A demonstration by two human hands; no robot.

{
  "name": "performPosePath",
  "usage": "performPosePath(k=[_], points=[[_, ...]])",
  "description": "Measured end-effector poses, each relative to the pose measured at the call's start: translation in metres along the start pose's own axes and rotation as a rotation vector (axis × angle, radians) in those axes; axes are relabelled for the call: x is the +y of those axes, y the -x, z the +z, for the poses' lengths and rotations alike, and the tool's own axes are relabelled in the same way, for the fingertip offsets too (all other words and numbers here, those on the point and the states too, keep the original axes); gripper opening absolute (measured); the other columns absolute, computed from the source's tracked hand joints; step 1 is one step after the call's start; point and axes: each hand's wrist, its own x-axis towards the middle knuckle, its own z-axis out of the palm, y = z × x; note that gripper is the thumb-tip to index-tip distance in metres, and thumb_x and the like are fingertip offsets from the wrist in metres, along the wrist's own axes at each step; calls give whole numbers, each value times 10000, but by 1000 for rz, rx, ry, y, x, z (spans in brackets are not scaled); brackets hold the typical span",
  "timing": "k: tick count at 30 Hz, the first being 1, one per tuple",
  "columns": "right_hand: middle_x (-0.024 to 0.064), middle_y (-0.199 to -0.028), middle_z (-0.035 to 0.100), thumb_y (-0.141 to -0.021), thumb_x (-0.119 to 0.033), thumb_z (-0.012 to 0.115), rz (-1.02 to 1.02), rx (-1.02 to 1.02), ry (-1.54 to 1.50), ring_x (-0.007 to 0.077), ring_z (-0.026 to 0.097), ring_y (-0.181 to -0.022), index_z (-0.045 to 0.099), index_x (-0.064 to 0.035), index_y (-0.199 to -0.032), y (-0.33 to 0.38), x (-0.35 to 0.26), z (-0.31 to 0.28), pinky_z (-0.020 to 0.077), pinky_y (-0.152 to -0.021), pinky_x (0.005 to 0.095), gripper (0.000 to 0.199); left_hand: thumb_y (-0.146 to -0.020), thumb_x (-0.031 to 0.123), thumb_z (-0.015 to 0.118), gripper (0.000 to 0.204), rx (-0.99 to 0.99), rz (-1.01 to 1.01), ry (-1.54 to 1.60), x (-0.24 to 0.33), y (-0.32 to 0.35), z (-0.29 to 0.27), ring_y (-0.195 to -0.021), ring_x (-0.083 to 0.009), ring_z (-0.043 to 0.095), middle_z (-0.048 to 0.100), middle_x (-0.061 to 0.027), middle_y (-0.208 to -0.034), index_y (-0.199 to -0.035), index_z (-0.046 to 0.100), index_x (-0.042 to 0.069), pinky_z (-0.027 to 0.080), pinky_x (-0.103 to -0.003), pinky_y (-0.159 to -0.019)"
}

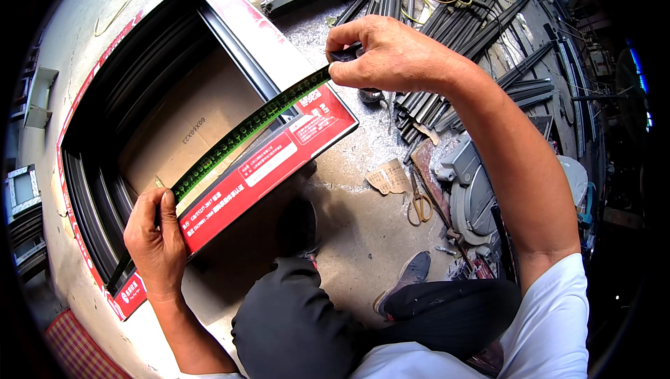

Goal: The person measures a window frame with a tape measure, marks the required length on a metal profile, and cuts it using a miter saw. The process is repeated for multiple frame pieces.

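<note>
The green tape (244, 130) lay stretched over the black frame (94, 176); the left hand (157, 243) pinched it with fingers together; the right hand (398, 54) had fingers wrapped round its dark case (345, 54); a loose pinch could have let it snap back or bend.
</note>
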Motion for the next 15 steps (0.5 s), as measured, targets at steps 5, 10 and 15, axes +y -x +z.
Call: performPosePath(k=[5,10,15], points=[[122,-812,764,-903,-250,751,14,-6,10,184,719,-734,775,17,-1046,0,-2,-1,590,-664,353,304,-1125,161,673,205,-7,-8,0,1,0,-1,-795,-145,614,680,-73,-871,-1060,700,-31,518,-295,-752],[122,-803,759,-902,-249,746,2,5,21,182,713,-727,776,17,-1036,0,0,0,584,-658,352,300,-1091,97,689,139,9,-14,17,1,0,1,-750,-220,626,670,-119,-864,-1033,686,-29,524,-334,-718],[123,-788,753,-900,-247,742,-11,21,57,185,707,-719,779,16,-1011,-1,1,1,576,-647,358,287,-1093,98,687,141,6,-20,21,2,0,0,-750,-216,624,669,-117,-862,-1035,687,-30,523,-332,-718]])
